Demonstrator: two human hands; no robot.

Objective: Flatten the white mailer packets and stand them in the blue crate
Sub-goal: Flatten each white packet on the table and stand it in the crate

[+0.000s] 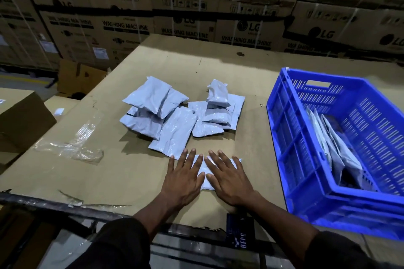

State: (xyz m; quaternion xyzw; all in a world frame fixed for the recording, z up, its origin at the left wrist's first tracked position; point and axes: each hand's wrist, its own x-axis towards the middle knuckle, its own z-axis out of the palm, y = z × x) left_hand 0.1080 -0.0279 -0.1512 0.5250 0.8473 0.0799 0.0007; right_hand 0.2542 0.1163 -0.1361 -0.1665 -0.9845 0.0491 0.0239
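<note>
left hand, right hand flat (fingers spread), pressing mailer packet

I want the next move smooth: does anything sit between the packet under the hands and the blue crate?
Nothing visible: bare cardboard lies between the flat white mailer packet and the blue plastic crate, which stands apart on the right.

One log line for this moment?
phase: flattening | left hand, right hand: pressing packet | pile: waiting | blue crate: some standing
</note>
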